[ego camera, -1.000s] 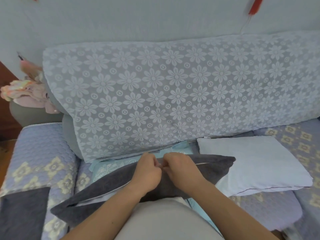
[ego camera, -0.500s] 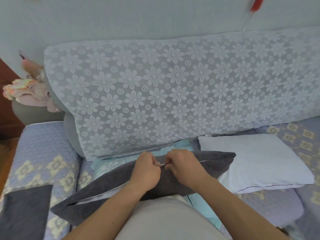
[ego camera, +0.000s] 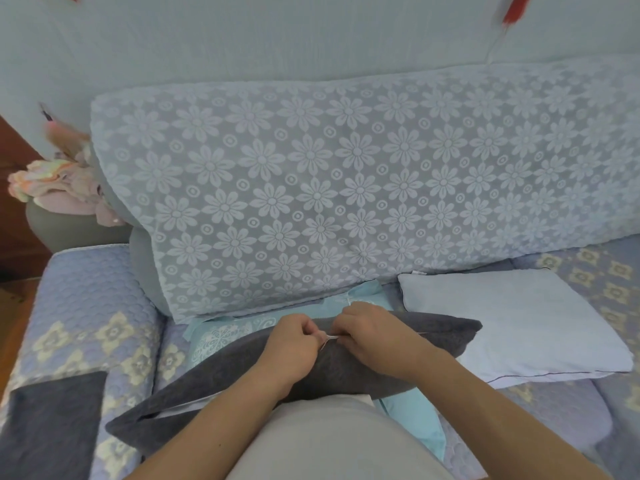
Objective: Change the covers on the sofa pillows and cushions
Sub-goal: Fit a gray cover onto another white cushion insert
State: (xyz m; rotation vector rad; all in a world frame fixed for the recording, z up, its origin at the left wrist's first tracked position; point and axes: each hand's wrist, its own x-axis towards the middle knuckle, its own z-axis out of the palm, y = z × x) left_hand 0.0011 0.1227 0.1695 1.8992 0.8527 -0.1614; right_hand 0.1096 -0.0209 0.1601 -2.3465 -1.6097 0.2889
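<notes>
A dark grey cushion cover lies across the near sofa seat. The left hand and right hand pinch its top edge, close together, with a bit of white showing between them. A pale blue pillow lies to the right. A turquoise cover peeks out underneath.

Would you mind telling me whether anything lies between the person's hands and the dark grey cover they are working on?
Nothing visible does. The left hand and right hand both rest directly on the dark grey cover, pinching its upper edge near the middle, where a pale strip shows between the fingers. The bare white pillow lies off to the right.
</notes>
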